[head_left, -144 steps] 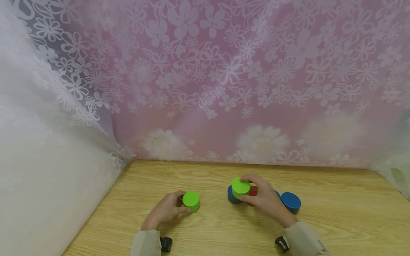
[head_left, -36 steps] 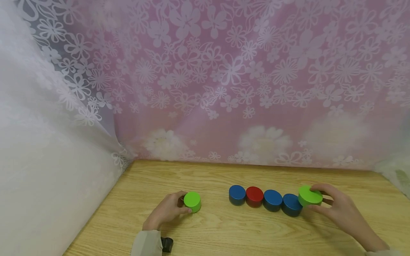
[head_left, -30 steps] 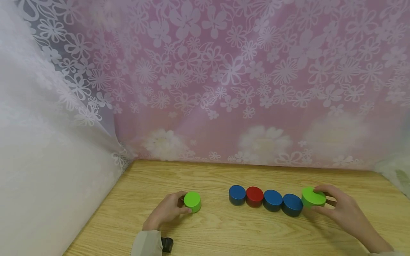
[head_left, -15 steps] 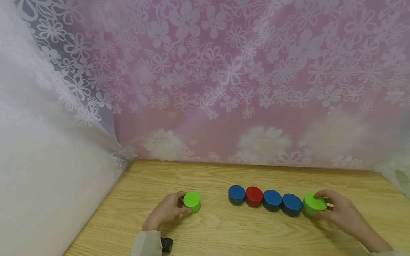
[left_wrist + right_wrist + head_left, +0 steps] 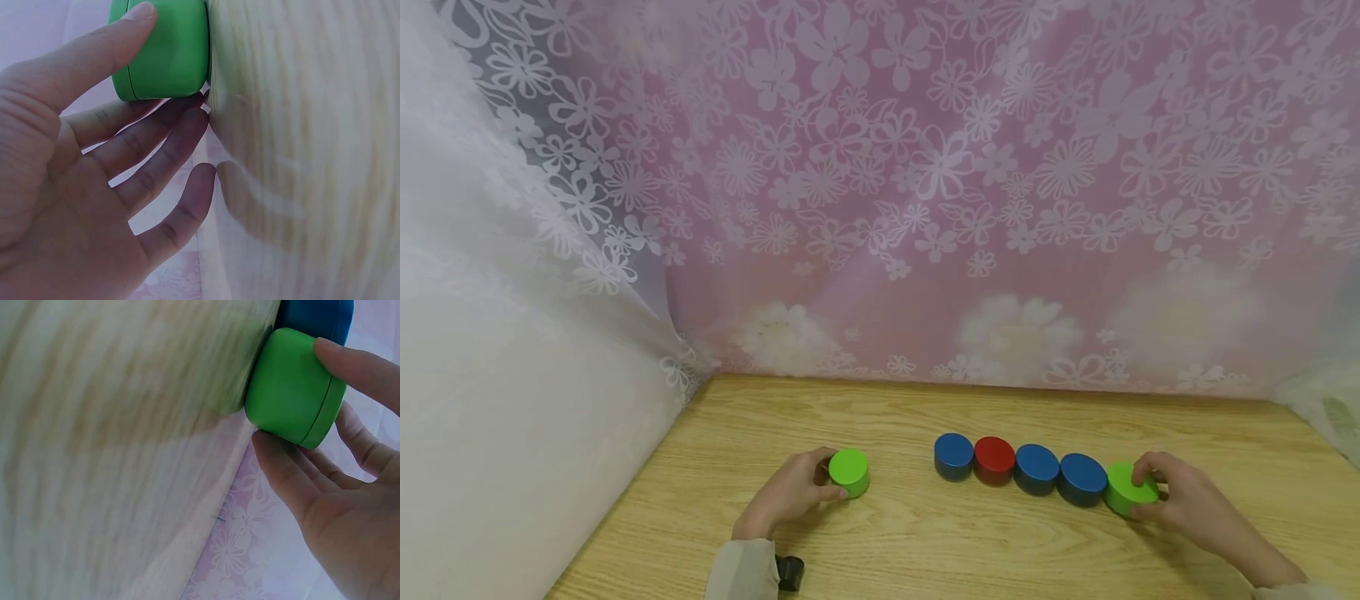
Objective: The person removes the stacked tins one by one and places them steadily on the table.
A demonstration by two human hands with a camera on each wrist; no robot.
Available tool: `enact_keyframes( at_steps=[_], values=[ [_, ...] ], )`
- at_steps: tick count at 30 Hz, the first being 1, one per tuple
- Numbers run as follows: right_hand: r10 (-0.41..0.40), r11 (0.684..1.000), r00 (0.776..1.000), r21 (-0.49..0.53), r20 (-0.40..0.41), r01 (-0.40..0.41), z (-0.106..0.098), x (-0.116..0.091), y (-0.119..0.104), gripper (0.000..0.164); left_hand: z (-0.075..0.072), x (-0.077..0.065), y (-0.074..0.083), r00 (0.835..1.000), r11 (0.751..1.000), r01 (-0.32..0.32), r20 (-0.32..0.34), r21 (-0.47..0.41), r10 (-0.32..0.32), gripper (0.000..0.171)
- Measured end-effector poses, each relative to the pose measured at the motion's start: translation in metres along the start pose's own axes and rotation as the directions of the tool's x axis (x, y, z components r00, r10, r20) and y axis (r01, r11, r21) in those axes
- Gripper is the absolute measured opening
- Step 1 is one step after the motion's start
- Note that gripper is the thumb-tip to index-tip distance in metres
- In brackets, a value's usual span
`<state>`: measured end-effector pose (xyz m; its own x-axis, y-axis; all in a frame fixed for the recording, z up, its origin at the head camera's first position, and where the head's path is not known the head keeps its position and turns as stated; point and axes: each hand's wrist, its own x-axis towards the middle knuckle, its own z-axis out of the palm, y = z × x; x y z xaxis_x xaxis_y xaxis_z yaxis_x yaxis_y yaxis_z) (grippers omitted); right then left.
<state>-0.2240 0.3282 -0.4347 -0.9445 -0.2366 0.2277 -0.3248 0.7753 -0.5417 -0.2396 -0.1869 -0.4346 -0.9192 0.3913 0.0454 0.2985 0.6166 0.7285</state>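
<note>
My left hand [image 5: 792, 492] holds a round green tin [image 5: 849, 472] between thumb and fingers on the table. In the left wrist view the thumb lies along the side of that tin [image 5: 169, 56], while the lower fingers stay off it. At the right, my right hand [image 5: 1195, 500] grips another green tin [image 5: 1123, 490], which stands on the table touching the last blue tin [image 5: 1082, 479]. The row runs leftward through a second blue tin [image 5: 1037, 468], a red tin [image 5: 994, 460] and a third blue tin [image 5: 953, 456]. A lid seam shows on the right-hand green tin [image 5: 294, 387].
The tins stand on a wood-grain table [image 5: 910, 550]. A pink flowered curtain [image 5: 880, 208] hangs along its back edge, and a white sheet [image 5: 512, 375] closes off the left side. Table surface lies between the left green tin and the row.
My right hand has carried its green tin from above the row's left end to the right end and lowered it beside the last blue tin. The left hand has stayed in place.
</note>
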Motion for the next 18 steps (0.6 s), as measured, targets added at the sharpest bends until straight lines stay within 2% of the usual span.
enact_keyframes(
  at_steps=[5,10,18],
  values=[
    [-0.016,0.999,1.0,0.029,0.021,0.016,-0.006,0.001,-0.003,0.041,0.0,0.0,-0.001,1.0,1.0,0.013,0.01,-0.021,-0.012,0.055],
    [-0.037,0.996,0.999,0.077,0.005,0.037,-0.019,0.007,-0.008,0.053,-0.001,-0.003,-0.003,1.0,1.0,0.01,-0.007,-0.027,-0.01,0.053],
    [-0.012,0.998,1.0,0.056,-0.017,0.013,-0.029,0.005,-0.014,0.06,-0.002,-0.002,0.003,1.0,1.0,0.006,-0.022,0.016,-0.006,0.047]
  ],
)
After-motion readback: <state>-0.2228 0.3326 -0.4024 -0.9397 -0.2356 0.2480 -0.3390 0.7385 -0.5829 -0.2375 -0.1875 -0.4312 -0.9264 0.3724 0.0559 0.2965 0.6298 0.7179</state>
